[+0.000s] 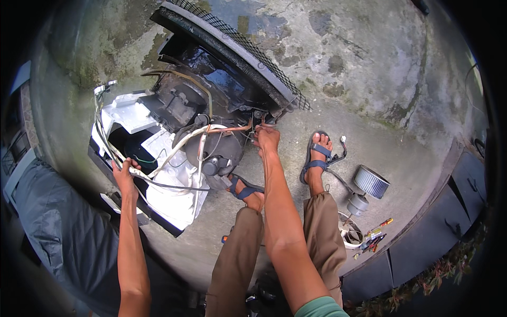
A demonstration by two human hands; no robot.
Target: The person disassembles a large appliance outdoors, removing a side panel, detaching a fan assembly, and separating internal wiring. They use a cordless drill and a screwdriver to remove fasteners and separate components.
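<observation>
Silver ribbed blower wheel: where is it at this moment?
In the head view, the silver ribbed blower wheel is at right, just above the grey cylindrical motor and right of the person's blue-sandaled right foot.

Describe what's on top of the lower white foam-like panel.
A thin black cable and thicker white tubing cross the panel. The surface beneath them is covered and can't be seen.

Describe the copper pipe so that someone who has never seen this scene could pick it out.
Find the opened machine on the concrete floor, then the dark round canister within it. The copper pipe runs along the canister's upper side in the picture, toward the person's right hand. Its reddish metal sets it apart from the white hose beside it.
</observation>
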